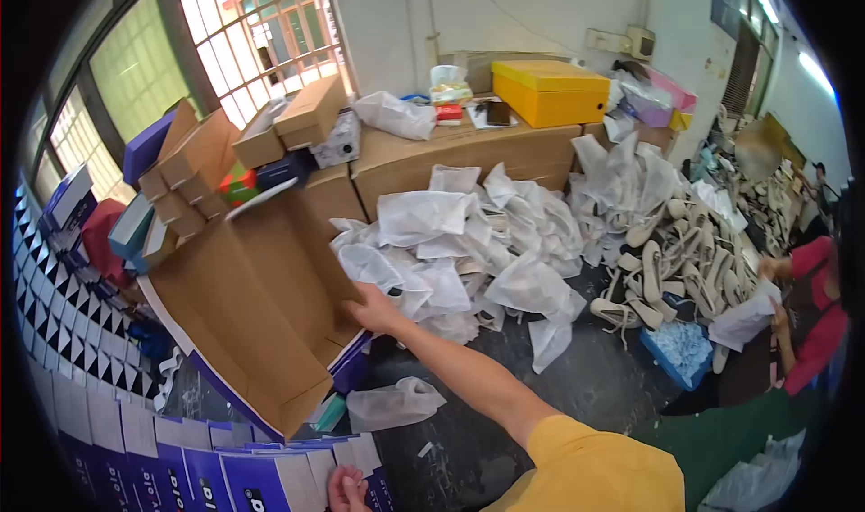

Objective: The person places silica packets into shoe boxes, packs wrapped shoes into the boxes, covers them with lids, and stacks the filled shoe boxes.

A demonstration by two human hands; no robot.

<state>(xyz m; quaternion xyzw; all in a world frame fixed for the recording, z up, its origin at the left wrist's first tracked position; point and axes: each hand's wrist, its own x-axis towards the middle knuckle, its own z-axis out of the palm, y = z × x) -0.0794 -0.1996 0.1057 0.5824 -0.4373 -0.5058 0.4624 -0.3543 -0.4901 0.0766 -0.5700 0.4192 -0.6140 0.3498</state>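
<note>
My right hand (374,310) grips the near edge of a large open shoebox (261,300), brown cardboard inside with purple and white outside. The box is tilted, its hollow side facing me, and nothing lies in it. Low in the view, my left hand (348,489) is partly cut off by the frame. Its fingers are curled, with no object visible in them, beside a row of purple-and-white shoeboxes (248,483). Below the raised box, a white bag (396,406) lies on the dark table (478,422).
White-wrapped shoes (505,242) are heaped ahead, with loose beige shoes (662,278) to their right. Stacked boxes (189,165) stand at left. A yellow box (550,93) sits on the cardboard ledge. At right, a person in red (811,314) holds a white bag (746,317) near a blue tray (676,354).
</note>
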